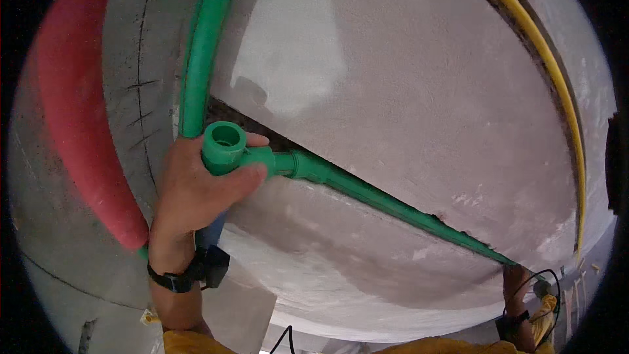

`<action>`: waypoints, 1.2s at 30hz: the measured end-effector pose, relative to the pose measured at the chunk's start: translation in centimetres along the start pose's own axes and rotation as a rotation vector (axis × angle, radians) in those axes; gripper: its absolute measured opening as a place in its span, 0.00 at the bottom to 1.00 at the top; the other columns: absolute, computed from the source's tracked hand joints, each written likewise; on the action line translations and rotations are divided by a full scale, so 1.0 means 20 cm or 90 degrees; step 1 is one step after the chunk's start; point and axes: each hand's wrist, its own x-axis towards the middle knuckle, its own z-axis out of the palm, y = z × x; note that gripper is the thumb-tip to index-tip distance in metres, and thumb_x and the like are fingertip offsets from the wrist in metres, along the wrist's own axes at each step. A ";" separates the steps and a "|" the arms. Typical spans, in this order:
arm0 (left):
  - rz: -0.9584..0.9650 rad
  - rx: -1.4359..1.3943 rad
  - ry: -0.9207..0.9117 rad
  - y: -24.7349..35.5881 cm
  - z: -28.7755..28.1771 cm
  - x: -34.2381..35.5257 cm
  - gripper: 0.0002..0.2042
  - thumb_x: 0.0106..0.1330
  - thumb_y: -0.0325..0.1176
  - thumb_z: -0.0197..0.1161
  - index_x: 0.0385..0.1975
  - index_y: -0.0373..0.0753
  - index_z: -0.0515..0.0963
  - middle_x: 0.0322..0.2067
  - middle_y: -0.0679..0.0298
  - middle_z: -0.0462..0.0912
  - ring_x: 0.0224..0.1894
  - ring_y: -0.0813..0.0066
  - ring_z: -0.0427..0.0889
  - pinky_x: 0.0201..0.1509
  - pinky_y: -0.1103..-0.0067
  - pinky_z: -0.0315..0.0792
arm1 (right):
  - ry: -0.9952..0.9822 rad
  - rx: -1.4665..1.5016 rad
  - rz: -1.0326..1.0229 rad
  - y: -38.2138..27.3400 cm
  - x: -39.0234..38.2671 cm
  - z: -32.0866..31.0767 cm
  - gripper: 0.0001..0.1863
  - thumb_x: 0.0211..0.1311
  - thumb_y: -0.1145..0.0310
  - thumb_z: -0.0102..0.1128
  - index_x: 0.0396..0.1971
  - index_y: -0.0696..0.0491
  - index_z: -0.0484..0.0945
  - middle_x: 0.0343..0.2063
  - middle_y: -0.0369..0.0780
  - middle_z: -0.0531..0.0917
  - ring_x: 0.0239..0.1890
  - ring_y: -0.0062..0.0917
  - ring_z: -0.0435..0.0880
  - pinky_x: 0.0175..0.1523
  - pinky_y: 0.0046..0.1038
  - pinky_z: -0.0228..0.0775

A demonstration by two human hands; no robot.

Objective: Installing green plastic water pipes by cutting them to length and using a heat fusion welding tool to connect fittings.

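Note:
My left hand (pixel 190 183) is closed around a green plastic tee fitting (pixel 226 144), its round socket facing toward the camera. The fitting connects to a long green pipe (pixel 393 200) running diagonally down to the right in a chased channel in the pinkish plastered wall. Beside the fitting, an upright green pipe (pixel 200 52) rises to the top of the view. My right hand (pixel 514 278), small at the lower right, is at the far end of the diagonal pipe, with its fingers curled against it.
A red sleeved pipe (pixel 78 118) runs along the left over grey cement (pixel 124 52) with cracks. A yellow pipe (pixel 550 59) sits in a channel along the right. Black cable (pixel 557 295) hangs near my right arm.

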 end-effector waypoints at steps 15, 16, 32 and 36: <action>0.279 0.046 0.313 -0.56 0.11 -0.26 0.33 0.52 0.36 0.69 0.60 0.41 0.64 0.41 0.50 0.80 0.41 0.55 0.83 0.45 0.67 0.75 | 0.092 0.349 -1.082 -2.48 0.26 -0.96 0.08 0.52 0.76 0.65 0.34 0.58 0.80 0.36 0.43 0.82 0.36 0.28 0.82 0.39 0.24 0.74; 0.268 0.041 0.308 -0.61 0.13 -0.29 0.33 0.52 0.36 0.69 0.60 0.41 0.64 0.41 0.50 0.80 0.41 0.55 0.83 0.45 0.67 0.75 | 0.125 0.335 -1.129 -2.57 0.21 -0.92 0.08 0.52 0.76 0.64 0.34 0.58 0.80 0.36 0.42 0.82 0.36 0.29 0.82 0.40 0.24 0.74; 0.086 -0.005 0.274 -0.61 0.18 -0.24 0.29 0.54 0.39 0.69 0.55 0.37 0.69 0.50 0.51 0.76 0.53 0.54 0.74 0.55 0.65 0.69 | 0.208 0.012 -1.276 -2.72 0.11 -0.80 0.07 0.49 0.75 0.62 0.31 0.56 0.80 0.32 0.44 0.81 0.33 0.33 0.81 0.38 0.28 0.73; 0.300 -0.020 0.417 -0.61 0.18 -0.29 0.25 0.49 0.34 0.71 0.48 0.37 0.74 0.41 0.51 0.81 0.42 0.55 0.82 0.44 0.71 0.74 | 0.207 0.008 -1.264 -2.72 0.10 -0.76 0.07 0.49 0.73 0.61 0.31 0.56 0.80 0.30 0.45 0.81 0.33 0.35 0.81 0.37 0.30 0.73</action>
